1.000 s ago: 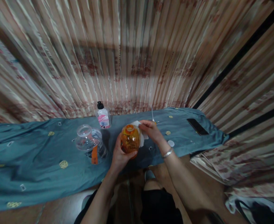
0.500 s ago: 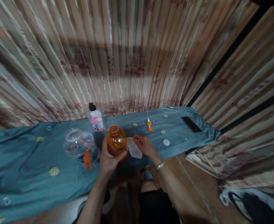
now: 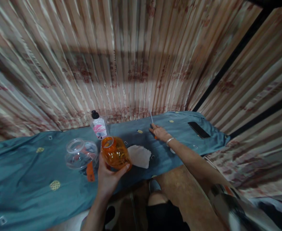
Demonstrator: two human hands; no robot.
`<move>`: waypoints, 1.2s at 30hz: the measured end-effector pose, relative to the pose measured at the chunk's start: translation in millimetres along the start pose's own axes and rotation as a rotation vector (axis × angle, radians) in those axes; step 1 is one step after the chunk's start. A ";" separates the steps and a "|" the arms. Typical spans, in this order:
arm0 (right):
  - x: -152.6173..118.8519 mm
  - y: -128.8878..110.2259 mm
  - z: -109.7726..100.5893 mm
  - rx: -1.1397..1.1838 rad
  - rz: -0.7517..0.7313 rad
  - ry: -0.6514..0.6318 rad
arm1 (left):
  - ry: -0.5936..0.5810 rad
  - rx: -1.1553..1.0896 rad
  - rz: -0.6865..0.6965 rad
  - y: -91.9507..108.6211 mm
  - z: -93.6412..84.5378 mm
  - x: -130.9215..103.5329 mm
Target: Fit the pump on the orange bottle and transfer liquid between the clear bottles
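My left hand [image 3: 108, 178] is wrapped round an orange see-through bottle [image 3: 115, 153], which tilts to the left with its mouth uncapped. My right hand [image 3: 160, 132] closes over the orange pump head, whose thin clear tube [image 3: 151, 117] sticks up beyond the fingers. A sheet of white paper [image 3: 140, 156] lies flat just right of the bottle. Partly behind my right wrist is a white round lid [image 3: 172, 150]. Left of the bottle stands a clear open jar [image 3: 76, 154], beside an orange tag [image 3: 90, 171].
A white and pink bottle with a black cap [image 3: 99, 126] stands at the back, near the curtain [image 3: 131, 64]. A dark phone [image 3: 198, 129] lies on the right of the blue-green cloth [image 3: 28, 173]. A black pole [image 3: 227, 64] slants at the right.
My right hand has let go of the white paper and moved right and back onto the pump head. The orange bottle has tilted further left in my left hand.
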State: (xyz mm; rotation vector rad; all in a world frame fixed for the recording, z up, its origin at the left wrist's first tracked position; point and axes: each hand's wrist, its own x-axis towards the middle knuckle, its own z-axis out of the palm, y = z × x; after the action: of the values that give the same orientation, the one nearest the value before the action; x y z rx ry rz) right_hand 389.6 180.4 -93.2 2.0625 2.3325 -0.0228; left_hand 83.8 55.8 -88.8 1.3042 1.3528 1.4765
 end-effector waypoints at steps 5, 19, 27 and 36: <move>1.2 1.5 -5.6 -0.049 -0.104 -0.038 | -0.050 -0.047 -0.018 -4.1 19.1 0.6; -90.1 16.5 -117.5 0.946 -0.033 0.781 | -0.140 -0.003 0.049 -28.1 45.6 1.3; -149.4 0.4 -206.1 1.486 -0.077 0.836 | -0.162 0.017 0.124 -30.9 48.7 2.0; -153.2 -19.8 -222.6 1.473 -0.090 0.676 | -0.149 -0.007 0.143 -35.7 53.6 1.0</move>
State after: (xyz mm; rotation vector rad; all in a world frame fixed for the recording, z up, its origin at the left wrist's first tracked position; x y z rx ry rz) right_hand 386.2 32.6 133.9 2.6339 3.2644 -1.7994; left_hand 131.6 75.5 -127.3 1.5019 1.1789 1.4453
